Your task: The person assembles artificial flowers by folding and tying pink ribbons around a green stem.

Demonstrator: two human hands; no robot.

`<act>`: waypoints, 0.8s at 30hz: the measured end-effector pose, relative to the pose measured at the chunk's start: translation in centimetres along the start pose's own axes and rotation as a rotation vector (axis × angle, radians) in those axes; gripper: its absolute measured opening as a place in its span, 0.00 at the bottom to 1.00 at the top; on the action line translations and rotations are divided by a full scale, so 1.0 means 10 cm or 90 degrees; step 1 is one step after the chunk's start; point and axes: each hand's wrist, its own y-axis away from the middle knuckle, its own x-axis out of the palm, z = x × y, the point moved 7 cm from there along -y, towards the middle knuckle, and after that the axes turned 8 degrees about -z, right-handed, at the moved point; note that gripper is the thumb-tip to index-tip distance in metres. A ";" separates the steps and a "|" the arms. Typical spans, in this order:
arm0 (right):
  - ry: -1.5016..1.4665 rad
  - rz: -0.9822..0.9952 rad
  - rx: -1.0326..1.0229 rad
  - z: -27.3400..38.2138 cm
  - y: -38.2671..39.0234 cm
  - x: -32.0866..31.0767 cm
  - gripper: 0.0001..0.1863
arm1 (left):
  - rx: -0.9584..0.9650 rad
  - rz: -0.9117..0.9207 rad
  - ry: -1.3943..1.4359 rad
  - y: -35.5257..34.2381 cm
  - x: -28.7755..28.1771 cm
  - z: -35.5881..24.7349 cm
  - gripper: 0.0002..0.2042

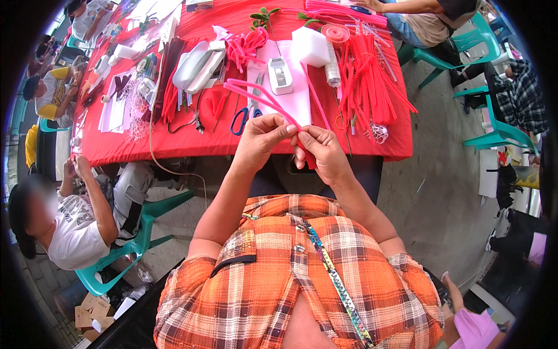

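Pink stems (281, 109) | left hand (263, 136), right hand (326, 152) pinching them | grasped part mostly hidden

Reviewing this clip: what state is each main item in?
Pink strands: held, far ends free
Left hand: closed on pink strands
Right hand: closed on pink strands
Scissors: lying down, blade gap unclear
Plug: unplugged
Pink roll: coiled
Red strand bundle: loose, fanned out

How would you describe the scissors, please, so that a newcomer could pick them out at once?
Find the red-covered table, then the pale pink sheet on it. At that sheet's left edge, just beyond the person's left hand and partly crossed by the held pink strips, lie the scissors. Their dark blue handles set them apart from the small red pieces to their left.
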 end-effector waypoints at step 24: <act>-0.206 0.195 0.330 0.02 0.30 0.13 0.12 | 0.670 0.141 -0.689 0.43 0.37 -0.88 0.18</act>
